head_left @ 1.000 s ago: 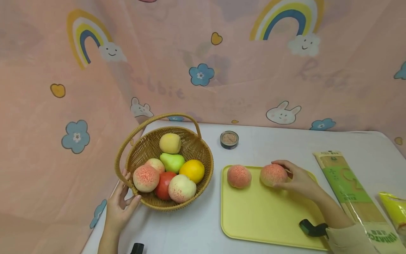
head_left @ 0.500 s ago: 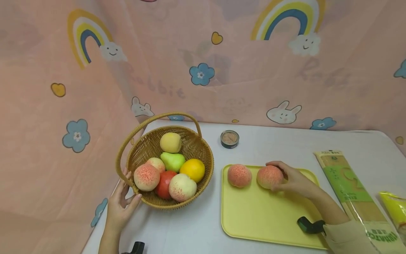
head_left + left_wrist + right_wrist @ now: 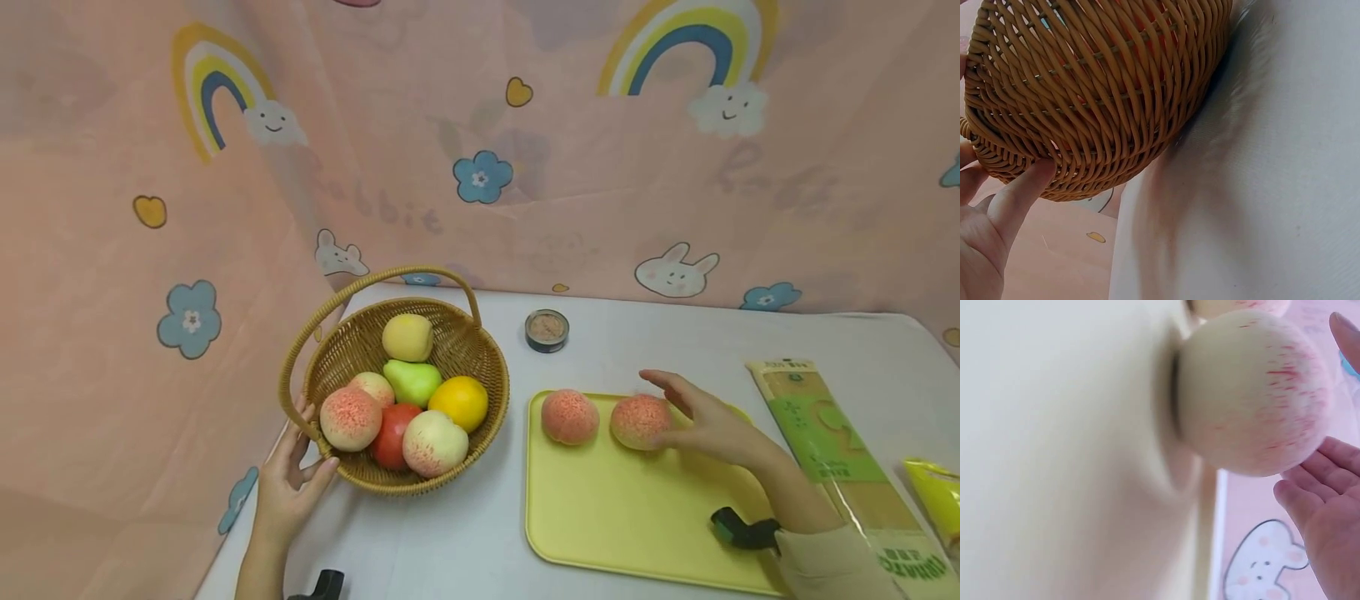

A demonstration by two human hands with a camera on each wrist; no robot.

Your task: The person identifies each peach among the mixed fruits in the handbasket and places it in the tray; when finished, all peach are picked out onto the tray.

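My left hand holds the near left rim of a wicker basket, thumb on its side and fingers by the handle's foot; the left wrist view shows the thumb against the weave. Inside lie several fruits, among them a pear, an orange-yellow fruit, a red one and peaches. On a yellow tray sit two pink peaches, one at left and one at right. Around the right peach, my right hand is spread, fingers loosened from it.
Behind the tray stands a small round tin with a clear lid. Right of the tray lies a long flat green-and-tan packet, with a yellow bag at the edge of view. A pink printed curtain hangs behind the white table.
The right peach was set a little left, beside the other one. My right fingers have since opened away from it. My left hand has stayed on the basket.
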